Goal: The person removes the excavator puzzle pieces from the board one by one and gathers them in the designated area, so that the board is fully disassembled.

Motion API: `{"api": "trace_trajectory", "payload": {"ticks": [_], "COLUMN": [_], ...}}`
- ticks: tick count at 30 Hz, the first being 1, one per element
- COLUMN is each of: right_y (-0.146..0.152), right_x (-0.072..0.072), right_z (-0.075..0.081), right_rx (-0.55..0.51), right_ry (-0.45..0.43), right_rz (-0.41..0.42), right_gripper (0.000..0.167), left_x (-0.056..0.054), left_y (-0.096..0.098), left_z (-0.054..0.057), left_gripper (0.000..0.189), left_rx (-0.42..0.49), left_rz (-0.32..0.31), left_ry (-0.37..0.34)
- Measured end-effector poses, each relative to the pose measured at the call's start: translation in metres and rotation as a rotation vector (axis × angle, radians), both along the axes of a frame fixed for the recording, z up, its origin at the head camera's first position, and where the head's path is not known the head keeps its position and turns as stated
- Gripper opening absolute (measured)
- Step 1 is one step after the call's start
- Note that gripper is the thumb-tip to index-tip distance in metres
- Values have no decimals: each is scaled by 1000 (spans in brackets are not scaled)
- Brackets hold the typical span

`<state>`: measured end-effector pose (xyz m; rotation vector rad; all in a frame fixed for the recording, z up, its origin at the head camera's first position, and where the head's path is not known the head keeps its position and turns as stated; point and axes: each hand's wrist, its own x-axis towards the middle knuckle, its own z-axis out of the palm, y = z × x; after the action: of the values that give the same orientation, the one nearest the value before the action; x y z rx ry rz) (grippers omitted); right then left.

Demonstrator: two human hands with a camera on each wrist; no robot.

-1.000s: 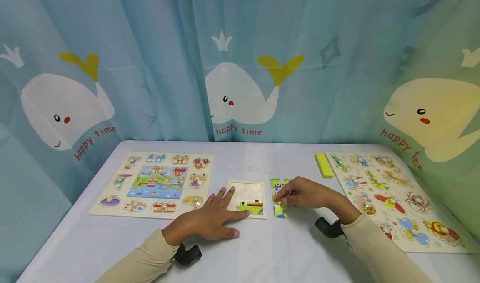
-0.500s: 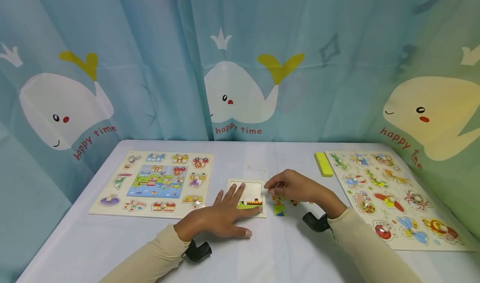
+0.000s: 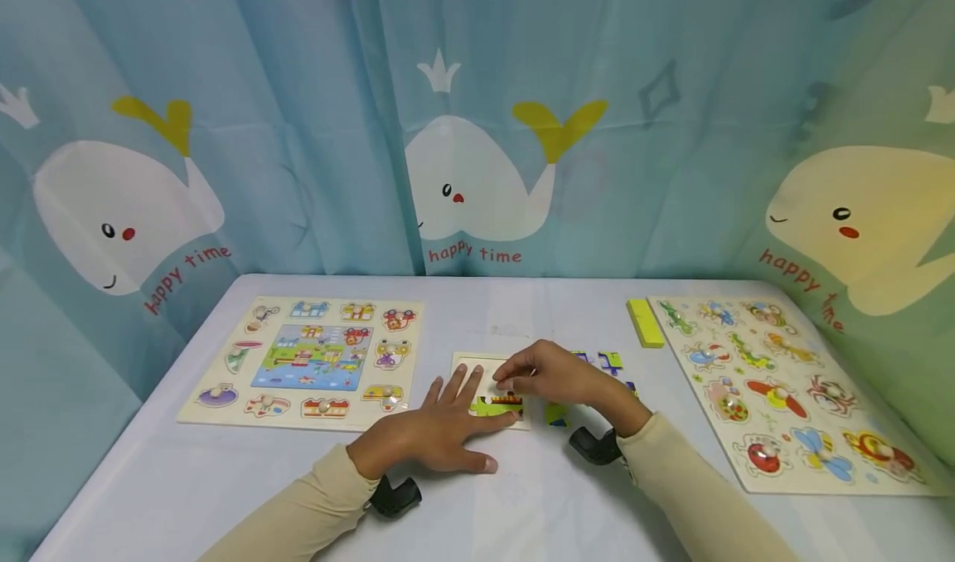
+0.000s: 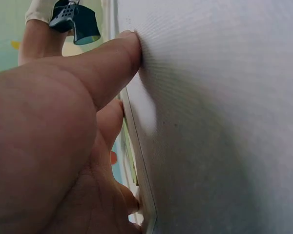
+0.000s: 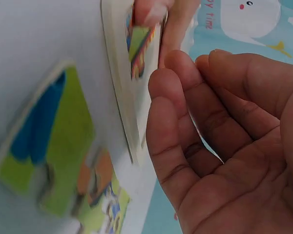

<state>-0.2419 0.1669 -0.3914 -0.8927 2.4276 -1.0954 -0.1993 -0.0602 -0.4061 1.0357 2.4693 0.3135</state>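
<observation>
A small wooden puzzle tray point(image 3: 466, 357) lies on the table, with green puzzle pieces point(image 3: 488, 409) fitted along its near edge. My left hand point(image 3: 436, 439) rests across the tray's left side, fingers spread and straight, with the thumb on the tablecloth. My right hand point(image 3: 555, 373) is over the tray's right part, fingers bent and thumb tip close to the index fingertip. In the right wrist view no piece shows between these fingertips; I cannot tell whether they pinch one. Loose puzzle pieces lie right of the tray, including a green-and-blue one point(image 5: 75, 109), partly covered by the right hand.
A large knob puzzle board point(image 3: 291, 417) with vehicles lies at the left. Another board point(image 3: 757, 392) with insects and animals lies at the right, a yellow block point(image 3: 645, 323) beside its far corner. A blue whale-print curtain point(image 3: 328, 189) hangs behind the table.
My right hand has moved left from the loose pieces to over the tray, uncovering pieces at the right. My left hand slid slightly right on the tray, then stayed.
</observation>
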Motion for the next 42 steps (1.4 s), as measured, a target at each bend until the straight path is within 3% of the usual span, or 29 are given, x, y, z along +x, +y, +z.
{"api": "trace_trajectory", "payload": {"ticks": [18,27,35,42], "right_y": [-9,-13,-17,-14], "right_x": [3,4,5,7], "right_z": [-12,-14,-16,-10], "right_rx": [-83,-75,-114,-117], "right_ry": [-100,-71,-116,-46], "right_rz": [48,20,44,2], "right_gripper": [18,18,17,20], "left_x": [0,-1,0,-1], "left_y": [-1,-2,-1,-1], "left_z": [-2,-1,-1,-2], "left_gripper": [63,64,64,63], "left_rx": [-15,-11,-2,-1], "left_rz": [-3,-1,-2,-10], "left_ry": [19,11,10,14]}}
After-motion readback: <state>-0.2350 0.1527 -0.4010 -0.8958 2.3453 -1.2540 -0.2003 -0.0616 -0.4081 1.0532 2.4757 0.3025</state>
